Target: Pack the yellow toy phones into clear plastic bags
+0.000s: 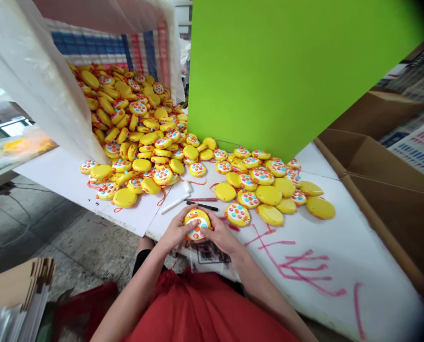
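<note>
the left hand [177, 229] and right hand [222, 233] grip one yellow duck toy [199, 217] from both sides, thumbs pressed on its dotted front, fingers curled behind. the toy is at the near edge of the white table [383, 280], so if the thumbs ease off, it could slip down to the lap or floor. the white marker [175, 203] lies slanted near that edge; a bump from the left wrist might roll it off. the black pen [207, 206] and red pen [204, 199] lie just beyond the hands, easily nudged. the toy pile [140, 126] fills the mouth of the striped sack [91, 45] and spills onto the table; pulling from low down could start a slide. at right stands an open cardboard box [386, 199], its bottom hidden. at left, a clear plastic bag [19, 145] holds something orange.
</note>
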Demonstrator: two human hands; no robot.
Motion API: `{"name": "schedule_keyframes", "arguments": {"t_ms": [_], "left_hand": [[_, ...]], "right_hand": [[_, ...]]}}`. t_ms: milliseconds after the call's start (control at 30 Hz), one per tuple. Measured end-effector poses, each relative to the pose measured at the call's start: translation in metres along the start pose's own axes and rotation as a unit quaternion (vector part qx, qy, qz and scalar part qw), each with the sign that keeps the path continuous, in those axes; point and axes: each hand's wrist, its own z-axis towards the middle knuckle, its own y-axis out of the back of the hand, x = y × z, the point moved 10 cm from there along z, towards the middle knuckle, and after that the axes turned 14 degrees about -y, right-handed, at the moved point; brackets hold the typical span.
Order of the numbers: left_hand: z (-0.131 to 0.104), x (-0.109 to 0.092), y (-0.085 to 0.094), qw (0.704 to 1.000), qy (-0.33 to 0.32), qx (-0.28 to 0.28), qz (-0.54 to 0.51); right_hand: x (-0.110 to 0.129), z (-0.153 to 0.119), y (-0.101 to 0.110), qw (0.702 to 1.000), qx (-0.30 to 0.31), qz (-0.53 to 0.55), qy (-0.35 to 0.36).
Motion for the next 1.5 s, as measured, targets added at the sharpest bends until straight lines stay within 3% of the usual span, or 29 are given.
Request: {"name": "schedule_keyframes", "arguments": {"t_ms": [167,367,433,467,533,633,700,767,867,1067,1200,1333,1400,1500], "left_hand": [[-0.005,-0.003,-0.006,0.999,-0.042,0.022,0.021],[-0.006,0.005,-0.011,0.993,-0.066,0.025,0.096],[-0.001,-0.002,-0.006,0.982,-0.104,0.036,0.151],[0.002,-0.009,0.001,0.97,-0.13,0.031,0.202],[0.009,-0.029,0.029,0.922,-0.183,-0.019,0.34],[0.015,-0.066,0.087,0.801,-0.206,-0.162,0.538],[0.017,-0.08,0.121,0.73,-0.175,-0.232,0.618],[0.023,-0.084,0.147,0.689,-0.125,-0.263,0.664],[0.032,-0.077,0.168,0.671,-0.058,-0.255,0.694],[0.04,-0.066,0.174,0.657,-0.021,-0.21,0.723],[0.036,-0.06,0.174,0.664,-0.014,-0.196,0.722],[0.034,-0.058,0.172,0.671,-0.012,-0.204,0.712],[0.035,-0.058,0.17,0.677,-0.005,-0.202,0.708],[0.035,-0.059,0.168,0.688,-0.001,-0.193,0.7]], "right_hand": [[-0.001,0.002,0.017,0.996,-0.089,0.023,0.022],[-0.011,0.004,0.015,0.996,-0.062,0.067,-0.002],[-0.004,0.001,0.035,0.992,-0.111,0.054,0.015],[0.006,-0.005,0.054,0.984,-0.167,0.032,0.042],[0.038,-0.03,0.102,0.935,-0.329,-0.043,0.125],[0.093,-0.082,0.156,0.773,-0.542,-0.232,0.234],[0.112,-0.09,0.178,0.676,-0.592,-0.382,0.216],[0.116,-0.08,0.205,0.61,-0.6,-0.499,0.136],[0.112,-0.064,0.244,0.57,-0.591,-0.57,0.037],[0.125,-0.056,0.284,0.578,-0.578,-0.575,-0.046],[0.129,-0.059,0.279,0.572,-0.583,-0.573,-0.066],[0.131,-0.066,0.228,0.56,-0.618,-0.547,0.071],[0.124,-0.061,0.191,0.584,-0.587,-0.539,0.151],[0.108,-0.048,0.136,0.651,-0.506,-0.516,0.233]]}}
